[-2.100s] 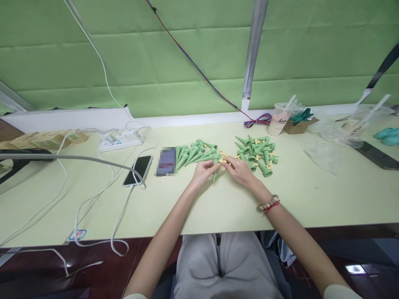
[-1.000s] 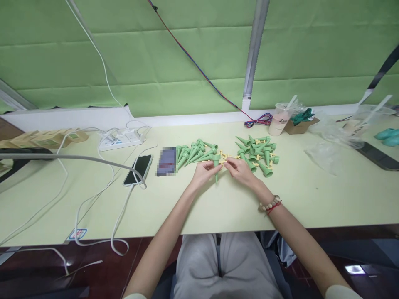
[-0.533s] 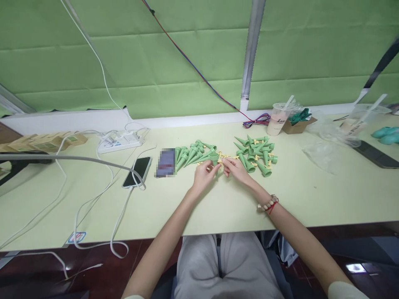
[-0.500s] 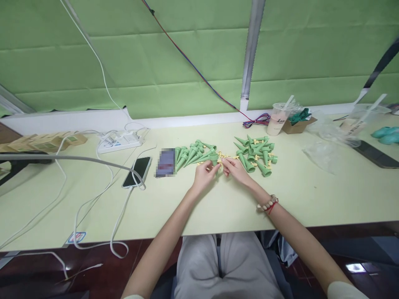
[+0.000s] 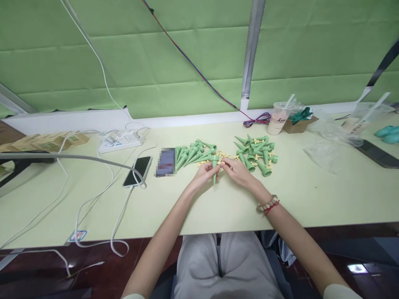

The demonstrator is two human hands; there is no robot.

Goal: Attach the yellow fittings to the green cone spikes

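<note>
My left hand (image 5: 205, 172) is closed around a green plant watering spike (image 5: 215, 162), its point hanging down toward me. At the spike's side, the fingertips of my right hand (image 5: 236, 169) pinch a small yellow valve (image 5: 220, 163); whether it sits fully in the spike I cannot tell. Small loose yellow valves (image 5: 225, 155) lie just behind my hands. To the left is a row of green spikes (image 5: 191, 152) lying close together. A looser pile of green spikes with yellow valves among them (image 5: 257, 151) lies right of my right hand.
Left of the spikes lie a blurred-out flat object (image 5: 166, 162) and a phone (image 5: 137, 172) on a white cable. A power strip (image 5: 121, 141) stands behind them. At the right are a drink cup (image 5: 277, 120), a small cardboard box (image 5: 299, 125), plastic bags (image 5: 322, 155) and a dark phone (image 5: 378, 153).
The spike in my left hand has turned more upright, its tip now showing below my fingers. My right fingers have drawn together at the yellow valve.
</note>
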